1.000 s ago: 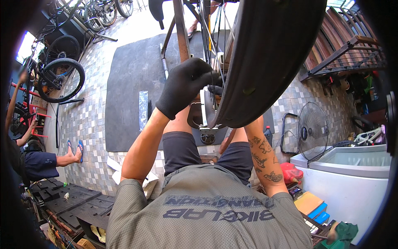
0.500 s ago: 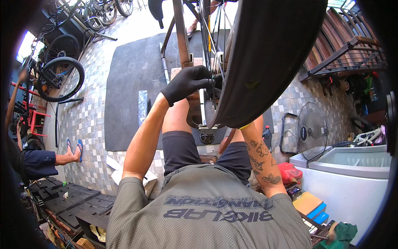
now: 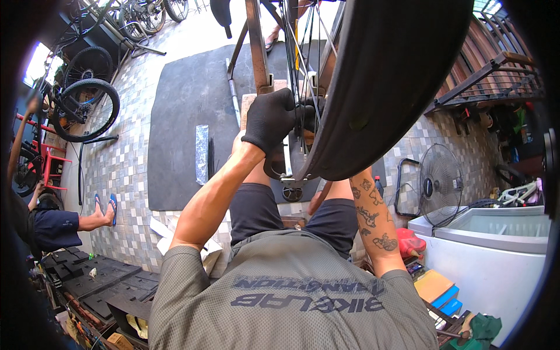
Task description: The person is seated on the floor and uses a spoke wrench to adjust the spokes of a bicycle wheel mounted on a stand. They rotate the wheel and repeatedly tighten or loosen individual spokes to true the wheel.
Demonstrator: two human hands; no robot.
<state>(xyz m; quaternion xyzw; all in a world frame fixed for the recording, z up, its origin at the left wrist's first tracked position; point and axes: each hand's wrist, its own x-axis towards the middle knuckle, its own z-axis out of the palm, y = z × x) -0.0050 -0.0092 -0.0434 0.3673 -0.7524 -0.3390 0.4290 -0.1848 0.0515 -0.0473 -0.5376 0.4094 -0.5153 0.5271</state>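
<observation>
A bicycle wheel with a wide black tyre (image 3: 396, 87) stands upright in front of me in a metal truing stand (image 3: 256, 46). My left hand (image 3: 269, 121), in a black knit glove, is closed at the thin spokes (image 3: 298, 70), its fingertips pressed in among them. What exactly it pinches is hidden, though spokes run right at its fingers. My right hand (image 3: 310, 112) reaches round behind the tyre; only a bit of black glove shows between the spokes. A silver upright of the stand (image 3: 286, 156) rises below the hands, near the rim.
Under the stand lies a dark mat (image 3: 175, 116) with a clear plastic packet (image 3: 202, 154) on it. A fan (image 3: 437, 184) and a white chest freezer (image 3: 484, 256) stand at right. Bicycles (image 3: 87, 111) and another person's legs (image 3: 87, 223) are at left.
My left hand has shifted slightly right and its fingers have curled into a tighter grip at the spokes. The tyre has swung a little to the right.
</observation>
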